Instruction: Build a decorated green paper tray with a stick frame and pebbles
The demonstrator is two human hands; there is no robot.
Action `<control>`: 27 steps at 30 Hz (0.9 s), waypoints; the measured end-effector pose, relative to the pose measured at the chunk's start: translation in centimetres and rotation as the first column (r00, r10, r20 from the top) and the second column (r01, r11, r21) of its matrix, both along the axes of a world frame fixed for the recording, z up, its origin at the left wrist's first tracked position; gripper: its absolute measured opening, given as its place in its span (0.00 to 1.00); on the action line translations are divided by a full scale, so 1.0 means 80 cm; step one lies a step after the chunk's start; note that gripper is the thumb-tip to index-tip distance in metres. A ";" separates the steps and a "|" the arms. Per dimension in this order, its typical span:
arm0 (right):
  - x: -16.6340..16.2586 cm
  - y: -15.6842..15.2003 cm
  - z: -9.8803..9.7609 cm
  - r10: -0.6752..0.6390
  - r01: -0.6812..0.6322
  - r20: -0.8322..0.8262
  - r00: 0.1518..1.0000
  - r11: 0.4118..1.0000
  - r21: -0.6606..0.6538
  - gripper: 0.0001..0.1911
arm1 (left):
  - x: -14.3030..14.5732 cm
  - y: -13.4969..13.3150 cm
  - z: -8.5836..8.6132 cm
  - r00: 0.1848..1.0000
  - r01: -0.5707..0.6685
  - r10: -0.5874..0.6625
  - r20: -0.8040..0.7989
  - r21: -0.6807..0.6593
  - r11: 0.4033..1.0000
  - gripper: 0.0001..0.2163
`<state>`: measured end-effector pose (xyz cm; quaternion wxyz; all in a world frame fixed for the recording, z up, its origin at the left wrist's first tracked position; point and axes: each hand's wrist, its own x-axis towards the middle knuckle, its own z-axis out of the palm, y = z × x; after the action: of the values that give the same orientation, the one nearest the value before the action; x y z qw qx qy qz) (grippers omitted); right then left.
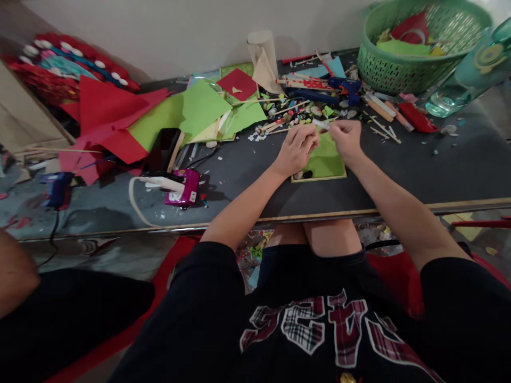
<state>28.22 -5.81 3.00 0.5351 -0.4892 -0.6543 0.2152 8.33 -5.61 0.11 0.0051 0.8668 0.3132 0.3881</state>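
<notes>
Both my hands are raised close together over a green paper sheet (325, 162) lying on the dark table (439, 165). My left hand (296, 150) is curled, its fingers pinched near the right hand. My right hand (346, 139) is closed on a small whitish stick (320, 124) that pokes out to the left between the two hands. Whether the left hand also grips the stick is hidden by the fingers.
Red and green paper sheets (191, 109) are heaped at the back left. A green basket (403, 66) stands back right beside a clear bottle (467, 69). A blue glue gun (345, 88), sticks and scraps litter the back. A pink glue gun (183, 187) lies left. Another person's arm (11, 271) is at far left.
</notes>
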 end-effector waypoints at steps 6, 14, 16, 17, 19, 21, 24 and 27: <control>0.047 0.021 -0.010 -0.315 0.285 0.429 0.847 0.949 0.133 0.18 | -0.011 0.028 -0.002 0.980 -0.014 0.040 0.197 -0.131 0.991 0.19; 0.024 0.004 -0.003 -0.267 0.191 0.488 0.831 0.961 0.200 0.23 | -0.001 0.023 -0.002 0.909 0.156 -0.032 0.415 -0.268 0.951 0.26; 0.014 0.002 -0.003 -0.153 0.075 0.480 0.864 0.981 0.177 0.23 | -0.001 0.021 0.000 0.907 0.137 -0.016 0.422 -0.258 0.956 0.26; 0.011 0.001 -0.003 -0.106 0.031 0.474 0.874 0.986 0.164 0.23 | -0.001 0.020 0.000 0.906 0.121 -0.002 0.424 -0.255 0.959 0.26; 0.005 0.001 -0.004 -0.039 -0.026 0.460 0.887 0.991 0.134 0.25 | -0.002 0.020 0.001 0.909 0.095 0.020 0.417 -0.253 0.963 0.25; 0.003 0.001 -0.005 -0.001 -0.050 0.448 0.894 0.994 0.102 0.28 | -0.004 0.019 0.000 0.919 0.078 0.031 0.392 -0.261 0.962 0.24; 0.002 -0.001 -0.002 0.023 -0.057 0.427 0.904 0.996 0.067 0.29 | -0.005 0.018 -0.002 0.943 0.045 0.060 0.328 -0.303 0.952 0.21; 0.001 -0.006 0.004 0.026 -0.053 0.411 0.911 0.997 0.055 0.30 | -0.004 0.016 -0.001 0.963 0.005 0.093 0.254 -0.362 0.932 0.21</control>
<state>28.26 -6.26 3.29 0.3972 -0.4923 -0.7683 0.0975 8.01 -4.37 0.04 0.1970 0.7836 0.3947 0.4375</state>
